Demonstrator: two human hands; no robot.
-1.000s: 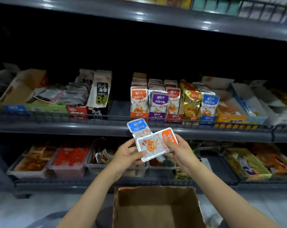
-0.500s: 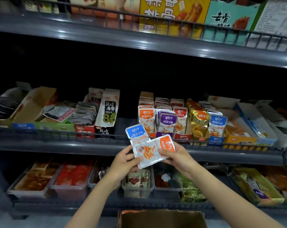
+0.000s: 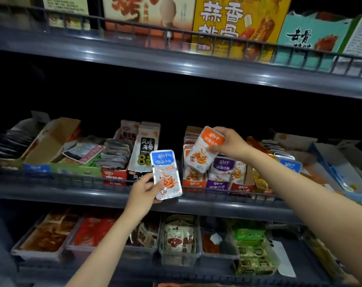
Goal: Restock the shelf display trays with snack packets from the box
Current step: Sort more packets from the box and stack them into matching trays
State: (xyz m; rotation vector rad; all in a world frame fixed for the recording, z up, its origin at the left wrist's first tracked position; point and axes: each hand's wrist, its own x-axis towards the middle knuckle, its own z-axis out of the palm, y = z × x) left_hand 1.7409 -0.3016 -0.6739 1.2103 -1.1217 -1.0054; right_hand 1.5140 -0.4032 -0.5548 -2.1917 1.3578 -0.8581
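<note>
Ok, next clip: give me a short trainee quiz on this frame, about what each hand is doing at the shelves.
1. True or false: the left hand holds the blue-topped packet.
2. Multiple choice: the right hand holds the orange-topped packet at which level? A: top shelf. B: middle shelf. C: bottom shelf.
3. Fill in: the display tray just right of the orange-fronted tray has a ___ front.

Key: 1 true; 2 B; 3 purple.
</note>
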